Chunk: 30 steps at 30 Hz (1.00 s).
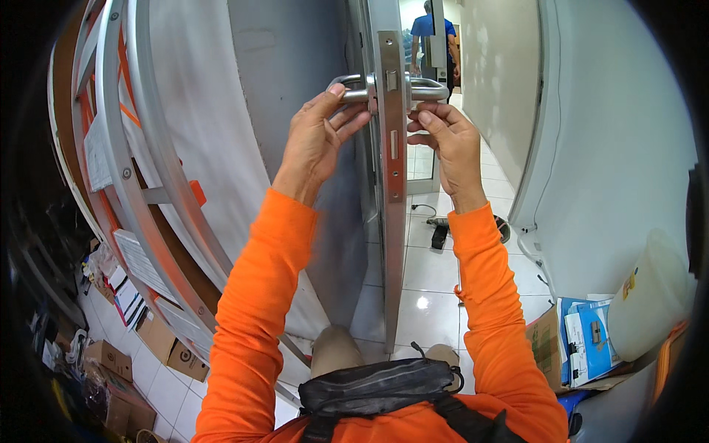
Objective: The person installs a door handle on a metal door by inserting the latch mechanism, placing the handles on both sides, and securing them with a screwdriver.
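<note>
A person in orange sleeves [258, 273] worked at the edge of a door [393, 244], the left hand [312, 144] pinching the left lever handle [359, 96] between thumb and fingers. The right hand [454, 144] held its fingertips close together just under the right lever handle [428, 92]; whether they gripped anything could not be told. The levers flanked the door's metal edge. A metal ladder [148, 103] stood left; someone in a blue shirt [423, 27] stood far beyond.
</note>
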### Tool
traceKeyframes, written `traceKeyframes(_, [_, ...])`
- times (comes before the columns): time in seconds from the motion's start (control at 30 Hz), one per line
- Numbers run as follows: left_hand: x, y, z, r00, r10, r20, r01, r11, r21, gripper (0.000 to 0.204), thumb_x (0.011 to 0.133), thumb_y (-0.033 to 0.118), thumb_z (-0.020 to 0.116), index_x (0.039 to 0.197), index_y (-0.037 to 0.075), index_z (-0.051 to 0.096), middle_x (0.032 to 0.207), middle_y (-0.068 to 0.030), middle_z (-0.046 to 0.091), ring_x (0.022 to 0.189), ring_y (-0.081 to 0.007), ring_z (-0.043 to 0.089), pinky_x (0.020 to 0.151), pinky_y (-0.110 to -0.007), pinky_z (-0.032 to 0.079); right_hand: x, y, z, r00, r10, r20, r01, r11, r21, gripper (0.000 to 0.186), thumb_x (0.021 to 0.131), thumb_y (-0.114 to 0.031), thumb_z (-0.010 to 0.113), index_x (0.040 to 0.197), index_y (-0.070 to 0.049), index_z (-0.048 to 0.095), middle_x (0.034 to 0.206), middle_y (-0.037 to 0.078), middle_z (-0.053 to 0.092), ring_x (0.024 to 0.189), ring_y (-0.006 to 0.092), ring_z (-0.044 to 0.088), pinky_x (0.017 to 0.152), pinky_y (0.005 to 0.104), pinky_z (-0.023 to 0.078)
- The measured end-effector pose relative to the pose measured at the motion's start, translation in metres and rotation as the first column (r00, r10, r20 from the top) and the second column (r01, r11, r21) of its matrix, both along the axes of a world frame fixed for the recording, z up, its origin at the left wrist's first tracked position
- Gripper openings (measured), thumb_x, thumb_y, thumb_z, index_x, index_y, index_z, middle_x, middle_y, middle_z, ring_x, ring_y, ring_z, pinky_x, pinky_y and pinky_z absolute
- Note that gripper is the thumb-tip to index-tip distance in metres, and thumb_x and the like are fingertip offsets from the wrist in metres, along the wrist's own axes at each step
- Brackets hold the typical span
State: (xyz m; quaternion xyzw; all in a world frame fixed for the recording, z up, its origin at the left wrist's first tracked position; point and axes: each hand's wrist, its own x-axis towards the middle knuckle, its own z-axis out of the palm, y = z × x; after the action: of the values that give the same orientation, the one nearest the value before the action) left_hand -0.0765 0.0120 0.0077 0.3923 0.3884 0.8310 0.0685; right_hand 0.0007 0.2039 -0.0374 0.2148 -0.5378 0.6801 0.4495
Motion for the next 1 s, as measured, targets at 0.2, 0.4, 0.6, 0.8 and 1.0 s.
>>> traceKeyframes(0.2, [-0.004,0.0,-0.001,1.0,0.007,0.028,-0.008,1.0,0.029,0.032,0.101,0.022,0.065,0.12,-0.003,0.06,0.116,-0.014,0.062,0.108,-0.0238,0.066,0.094,-0.035,0.06,-0.01,-0.004,0.002,1.0,-0.007,0.014,0.007,1.0,0.024,0.02,0.099,-0.015,0.069,0.104,0.004,0.069,0.086,0.009,0.072,0.074,0.0147,0.07,0.065,0.028,0.06])
traceKeyframes(0.4, [-0.005,0.001,-0.001,1.0,-0.003,0.019,0.003,0.999,0.039,0.031,0.101,0.021,0.064,0.12,-0.004,0.059,0.115,-0.0143,0.062,0.108,-0.0237,0.066,0.093,-0.034,0.061,-0.007,-0.006,0.004,0.981,-0.119,0.153,0.106,0.99,0.094,0.022,0.102,-0.022,0.066,0.102,0.0,0.069,0.086,0.008,0.069,0.072,0.0122,0.065,0.064,0.0262,0.058])
traceKeyframes(0.6, [-0.006,0.002,-0.003,1.0,-0.007,0.018,0.006,0.999,0.041,0.03,0.101,0.021,0.065,0.119,-0.003,0.059,0.115,-0.0142,0.062,0.106,-0.0234,0.067,0.095,-0.033,0.061,-0.011,-0.011,-0.002,0.987,-0.149,-0.063,0.153,0.986,0.069,0.026,0.103,-0.026,0.064,0.103,-0.001,0.07,0.082,0.003,0.068,0.072,0.0108,0.065,0.056,0.025,0.055])
traceKeyframes(0.8, [-0.007,0.001,-0.001,1.0,0.017,0.017,-0.018,0.999,0.033,0.029,0.101,0.019,0.065,0.118,-0.004,0.058,0.113,-0.0146,0.064,0.1,-0.0229,0.07,0.091,-0.03,0.063,-0.008,0.002,-0.002,0.971,-0.203,0.125,0.188,0.974,0.123,0.026,0.102,-0.025,0.065,0.106,0.0,0.067,0.087,0.006,0.069,0.079,0.0141,0.067,0.059,0.026,0.056])
traceKeyframes(1.0, [-0.006,0.005,-0.001,1.0,0.018,0.017,-0.019,0.999,0.04,0.032,0.1,0.019,0.065,0.119,-0.005,0.058,0.113,-0.0151,0.064,0.101,-0.0226,0.069,0.089,-0.03,0.063,-0.014,-0.006,-0.001,0.991,-0.118,-0.067,0.122,0.99,0.063,0.027,0.101,-0.026,0.066,0.107,0.001,0.066,0.092,0.009,0.071,0.081,0.0144,0.068,0.058,0.0255,0.056])
